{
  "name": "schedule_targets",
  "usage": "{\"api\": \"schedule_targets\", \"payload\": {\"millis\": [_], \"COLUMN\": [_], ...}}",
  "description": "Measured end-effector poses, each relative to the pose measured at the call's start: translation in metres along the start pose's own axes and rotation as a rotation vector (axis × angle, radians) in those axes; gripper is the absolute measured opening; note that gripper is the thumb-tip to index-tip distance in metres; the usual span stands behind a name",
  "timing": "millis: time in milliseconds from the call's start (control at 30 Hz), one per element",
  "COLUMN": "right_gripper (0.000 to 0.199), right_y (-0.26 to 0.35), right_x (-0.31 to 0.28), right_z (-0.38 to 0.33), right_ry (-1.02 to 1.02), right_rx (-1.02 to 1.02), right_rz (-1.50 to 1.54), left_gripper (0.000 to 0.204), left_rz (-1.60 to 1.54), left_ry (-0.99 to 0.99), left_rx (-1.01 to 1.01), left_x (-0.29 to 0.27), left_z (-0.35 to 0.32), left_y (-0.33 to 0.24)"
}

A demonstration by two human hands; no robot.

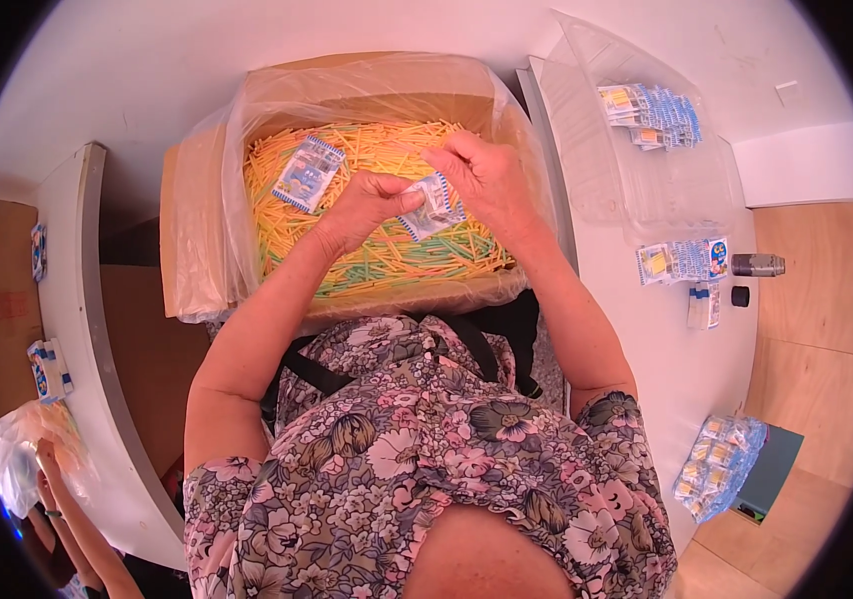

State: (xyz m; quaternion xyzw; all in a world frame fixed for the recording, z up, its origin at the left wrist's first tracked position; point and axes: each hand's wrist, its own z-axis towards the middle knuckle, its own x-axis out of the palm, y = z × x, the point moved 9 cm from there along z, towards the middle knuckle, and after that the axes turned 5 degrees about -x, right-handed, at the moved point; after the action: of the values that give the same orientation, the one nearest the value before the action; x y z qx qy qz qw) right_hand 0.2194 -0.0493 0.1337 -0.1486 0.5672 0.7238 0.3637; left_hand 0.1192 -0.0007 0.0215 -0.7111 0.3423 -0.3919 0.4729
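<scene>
My left hand point(362, 208) pinches a small clear-and-white packet point(433, 212) with blue striped ends between thumb and fingers, above a carton of thin coloured sticks. Close over the packet's upper edge, my right hand point(491, 180) is closed with its fingers curled together. Whatever those fingers hold is too small or hidden to make out. Below both hands lie many loose yellow, orange and green sticks point(367, 268). A second packet point(309, 175) of the same kind rests on the sticks, left of my hands. The cardboard carton point(212, 200) is lined with clear plastic film.
To the right, a white table holds a clear plastic tub point(586, 170) with packets point(661, 115), more packets point(681, 262), a dark cylinder point(758, 265) and a bagged bundle point(716, 464). At the lower left, another person's hands point(49, 464) work at a plastic bag point(17, 449).
</scene>
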Motion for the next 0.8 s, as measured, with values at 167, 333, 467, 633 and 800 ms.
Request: {"api": "schedule_targets", "payload": {"millis": [167, 333, 467, 633, 800], "right_gripper": [0.029, 0.022, 0.024, 0.023, 0.020], "right_y": [0.000, 0.006, 0.019, 0.010, 0.000], "right_x": [-0.008, -0.005, -0.032, -0.023, -0.110], "right_z": [0.001, -0.006, -0.029, -0.079, -0.162], "right_ry": [-0.116, 0.001, -0.234, -0.278, -0.194], "right_rx": [-0.035, 0.018, -0.148, -0.199, -0.027], "right_rz": [-0.088, 0.036, -0.102, -0.225, -0.017], "left_gripper": [0.024, 0.025, 0.027, 0.031, 0.031], "left_rz": [-0.013, -0.049, -0.207, 0.183, 0.669], "left_ry": [0.013, -0.041, -0.012, -0.077, -0.378], "left_rx": [-0.060, -0.046, -0.036, 0.044, 0.176], "left_x": [0.002, -0.005, 0.001, 0.008, -0.067], "left_z": [-0.001, 0.002, 0.010, 0.005, -0.011], "left_y": [0.005, 0.008, 0.013, 0.007, -0.010]}}
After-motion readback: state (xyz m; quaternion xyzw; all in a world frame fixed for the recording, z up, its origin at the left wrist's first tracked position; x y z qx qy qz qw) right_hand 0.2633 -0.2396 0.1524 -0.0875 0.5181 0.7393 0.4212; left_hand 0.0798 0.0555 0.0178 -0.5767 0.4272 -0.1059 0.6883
